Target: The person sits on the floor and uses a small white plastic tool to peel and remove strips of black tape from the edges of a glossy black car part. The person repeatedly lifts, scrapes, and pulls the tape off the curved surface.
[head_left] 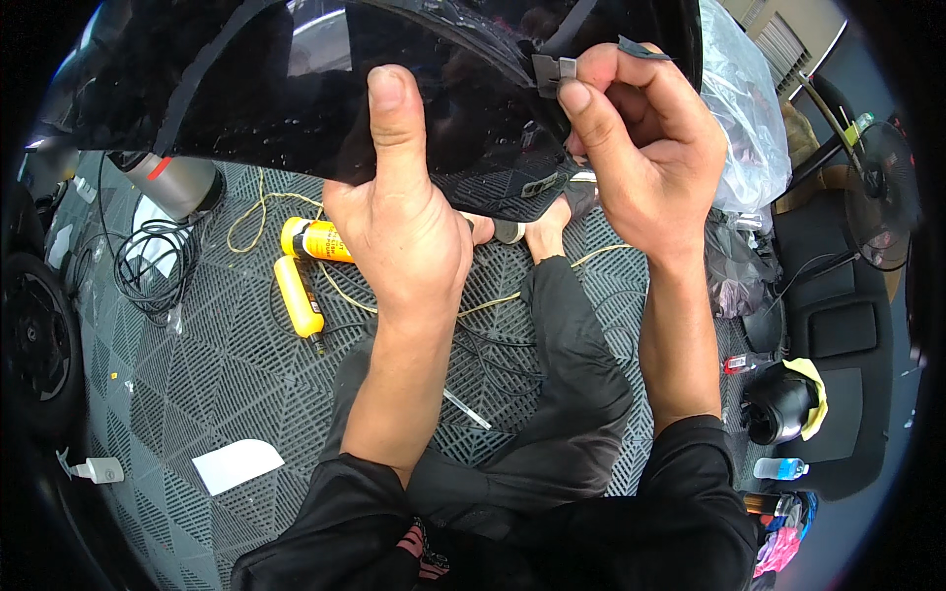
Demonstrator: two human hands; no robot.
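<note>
A glossy black curved panel (276,123), wet with small drops, fills the upper part of the head view. My left hand (399,222) is closed on its lower edge, thumb upright against the shiny face and fingers hidden behind. At the panel's right side, my right hand (655,138) pinches a small grey strip (566,69) between thumb and index finger, against the panel's surface. A narrow dark flap (644,49) sticks out above the right index finger. Matte dark grey bands run across the panel's face.
Below lie a yellow bottle (320,239), a yellow tool (299,297) and a coiled black cable (153,266) on grey tiled matting. Clear plastic sheeting (749,138) and a fan (880,197) stand right. A white sheet (236,464) and spray bottle (97,470) are lower left.
</note>
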